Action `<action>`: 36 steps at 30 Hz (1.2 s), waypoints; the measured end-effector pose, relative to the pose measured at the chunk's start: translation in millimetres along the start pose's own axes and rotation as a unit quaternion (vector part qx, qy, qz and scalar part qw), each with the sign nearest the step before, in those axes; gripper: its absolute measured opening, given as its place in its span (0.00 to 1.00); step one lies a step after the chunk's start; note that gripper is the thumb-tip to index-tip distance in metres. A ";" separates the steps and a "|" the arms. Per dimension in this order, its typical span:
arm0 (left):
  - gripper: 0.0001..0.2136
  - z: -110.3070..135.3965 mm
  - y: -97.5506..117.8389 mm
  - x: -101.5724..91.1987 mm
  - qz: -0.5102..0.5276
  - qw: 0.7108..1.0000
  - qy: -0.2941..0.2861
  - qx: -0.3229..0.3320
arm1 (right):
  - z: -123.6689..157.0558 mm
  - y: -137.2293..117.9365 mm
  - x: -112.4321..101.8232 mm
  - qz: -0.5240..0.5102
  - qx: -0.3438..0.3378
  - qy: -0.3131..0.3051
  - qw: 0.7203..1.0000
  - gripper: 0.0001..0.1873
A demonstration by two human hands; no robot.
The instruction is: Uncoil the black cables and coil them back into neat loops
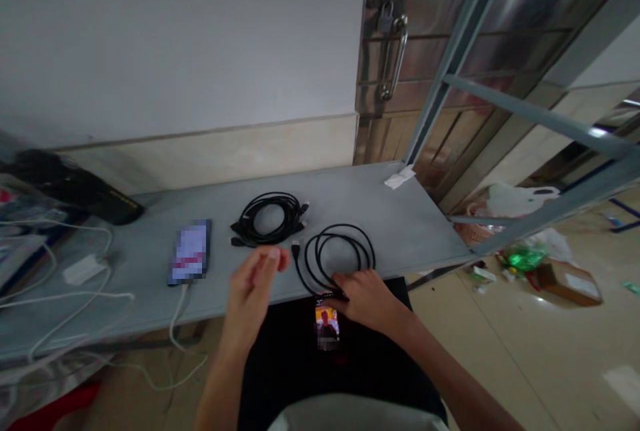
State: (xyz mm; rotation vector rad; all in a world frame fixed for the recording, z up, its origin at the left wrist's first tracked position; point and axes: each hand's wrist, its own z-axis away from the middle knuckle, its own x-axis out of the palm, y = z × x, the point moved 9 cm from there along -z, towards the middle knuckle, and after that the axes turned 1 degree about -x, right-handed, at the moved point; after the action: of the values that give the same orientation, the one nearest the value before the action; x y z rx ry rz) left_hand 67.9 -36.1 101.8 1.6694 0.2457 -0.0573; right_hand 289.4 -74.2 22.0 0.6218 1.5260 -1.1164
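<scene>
My right hand rests at the table's near edge with its fingers closed on the near side of a loose black cable coil. My left hand hovers just left of that coil, blurred, fingers curled together with nothing seen in them. A second, tighter black cable bundle lies farther back on the grey table. A small lit phone sits on my dark lap below the right hand.
A phone with a white charging cable lies left of the bundles. White cables and a charger crowd the far left, with a black bag behind. A metal door and frame stand right; litter covers the floor.
</scene>
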 end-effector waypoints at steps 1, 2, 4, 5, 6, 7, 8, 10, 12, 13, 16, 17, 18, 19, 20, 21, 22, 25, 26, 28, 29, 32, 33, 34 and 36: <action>0.24 13.1 -17.4 12.8 -0.002 0.999 -0.037 -0.031 | -0.6 -1.0 0.4 0.010 0.001 0.003 1.000 0.22; 0.25 27.5 -36.0 26.8 0.007 0.994 -0.085 -0.073 | -0.8 -2.0 0.5 0.014 0.004 0.009 1.000 0.21; 0.25 53.7 -62.9 43.7 0.027 0.982 -0.133 -0.130 | -1.0 -5.2 1.4 0.009 0.006 0.017 1.000 0.18; 0.25 63.1 -70.7 47.4 0.039 0.979 -0.136 -0.145 | -1.1 -7.4 1.9 0.003 0.004 0.021 1.000 0.17; 0.26 69.6 -75.8 48.5 0.051 0.978 -0.126 -0.156 | -1.2 -9.7 2.2 -0.005 0.000 0.024 1.000 0.16; 0.26 73.8 -78.8 48.5 0.066 0.978 -0.110 -0.164 | -1.3 -11.6 2.1 -0.014 -0.002 0.027 1.000 0.16; 0.27 76.1 -80.3 48.3 0.081 0.977 -0.094 -0.173 | -1.3 -12.7 1.5 -0.024 -0.004 0.030 0.999 0.17; 0.27 77.0 -79.5 50.4 0.103 0.975 -0.074 -0.185 | -0.9 -12.4 -1.5 -0.046 0.000 0.036 0.998 0.18; 0.25 74.5 -73.4 55.3 0.114 0.976 -0.069 -0.174 | 1.2 -11.1 -6.3 -0.082 0.001 0.039 0.996 0.17; 0.24 72.9 -69.1 58.1 0.116 0.977 -0.069 -0.163 | 3.1 -10.7 -9.4 -0.109 -0.002 0.043 0.993 0.17; 0.20 70.4 -57.0 65.1 0.133 0.979 -0.064 -0.140 | 12.2 -8.8 -22.4 -0.221 -0.009 0.067 0.973 0.21; 0.18 70.2 -53.7 66.4 0.144 0.978 -0.061 -0.140 | 16.0 -6.9 -27.5 -0.265 -0.008 0.079 0.961 0.22; 0.18 69.7 -50.4 66.2 0.157 0.976 -0.054 -0.142 | 19.7 -3.8 -32.4 -0.310 -0.005 0.090 0.947 0.24; 0.18 68.8 -47.0 63.8 0.172 0.974 -0.040 -0.144 | 23.5 1.1 -37.4 -0.353 0.001 0.104 0.930 0.25; 0.20 67.1 -43.3 58.8 0.187 0.972 -0.020 -0.143 | 27.3 8.6 -42.6 -0.391 0.011 0.123 0.912 0.26; 0.22 64.9 -39.4 51.1 0.198 0.970 0.006 -0.139 | 31.3 19.0 -47.6 -0.420 0.026 0.146 0.896 0.27; 0.25 62.2 -35.3 41.4 0.205 0.969 0.032 -0.132 | 35.8 32.6 -52.7 -0.438 0.046 0.175 0.880 0.28; 0.31 53.4 -23.5 5.5 0.200 0.970 0.090 -0.105 | 55.2 86.9 -67.2 -0.456 0.116 0.287 0.835 0.29; 0.32 51.0 -20.4 -7.9 0.192 0.971 0.105 -0.098 | 63.2 106.0 -70.6 -0.466 0.133 0.319 0.814 0.29; 0.32 48.5 -16.6 -36.3 0.173 0.971 0.135 -0.089 | 80.2 141.9 -74.7 -0.507 0.155 0.369 0.763 0.31; 0.31 48.6 -15.5 -50.7 0.164 0.971 0.153 -0.086 | 89.6 157.6 -76.8 -0.528 0.163 0.390 0.737 0.31; 0.30 53.0 -15.2 -85.8 0.145 0.966 0.196 -0.090 | 122.4 193.0 -88.1 -0.555 0.184 0.461 0.668 0.29; 0.29 55.5 -15.7 -94.6 0.140 0.963 0.209 -0.092 | 133.0 199.9 -92.7 -0.557 0.188 0.482 0.650 0.29; 0.27 58.1 -15.9 -101.9 0.137 0.961 0.223 -0.091 | 142.3 204.6 -97.4 -0.557 0.192 0.499 0.636 0.27; 0.24 62.9 -16.8 -111.2 0.131 0.957 0.244 -0.087 | 157.7 208.9 -105.8 -0.550 0.201 0.529 0.614 0.23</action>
State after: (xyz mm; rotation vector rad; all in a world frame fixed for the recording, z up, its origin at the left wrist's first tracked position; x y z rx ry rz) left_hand -37.1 -110.7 98.4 1.5054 0.3860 0.5687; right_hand 566.9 -108.4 60.9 0.6631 2.9263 -2.3130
